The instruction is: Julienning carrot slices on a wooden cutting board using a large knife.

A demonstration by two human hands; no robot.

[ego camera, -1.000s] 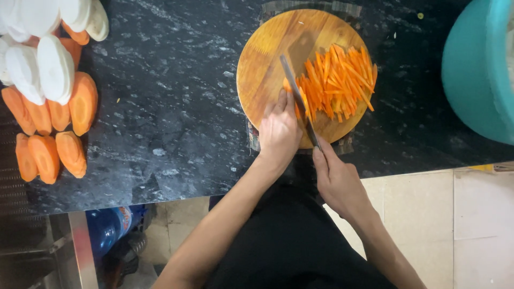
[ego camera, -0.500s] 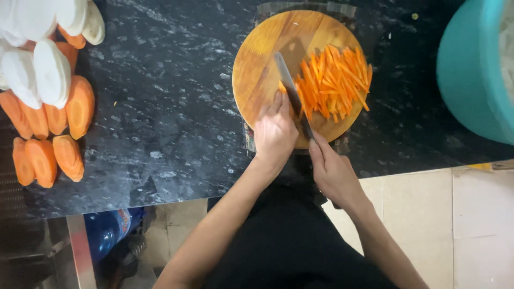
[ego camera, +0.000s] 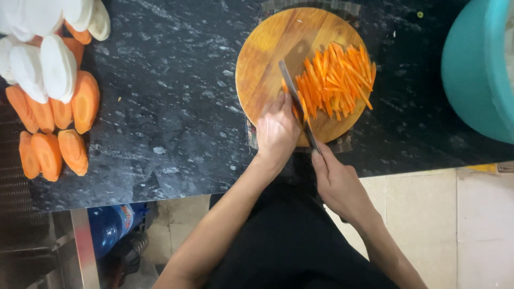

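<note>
A round, honey-coloured wooden cutting board (ego camera: 267, 59) is sitting on a black, white-flecked stone counter (ego camera: 171, 107), and a loose heap of thin orange carrot sticks (ego camera: 337, 80) is lying across its right half. The right hand (ego camera: 337, 184) is wrapping closed around the handle of a long dark-bladed kitchen knife (ego camera: 296, 101), forefinger stretching forward along the top, with the blade running diagonally across the board and its edge resting just at the left margin of the sticks. The left hand (ego camera: 277, 131) is lying knuckles-up on the near edge of the board, fingers curling together and pressing down beside the blade; whatever it is pinning is hidden under the fingers, probably a small piece of carrot. At the far right, a large teal plastic tub (ego camera: 474, 69) is standing on the counter, cut off by the frame edge, so its contents are barely showing beyond a pale strip at the rim. At the far left, lengthwise-halved orange carrot pieces (ego camera: 51, 131) are lying in rows, touching one another, with flat white slices of a pale root vegetable (ego camera: 48, 64) overlapping above them. Under the counter edge, a blue plastic bottle (ego camera: 110, 227) is lying on the floor.
</note>
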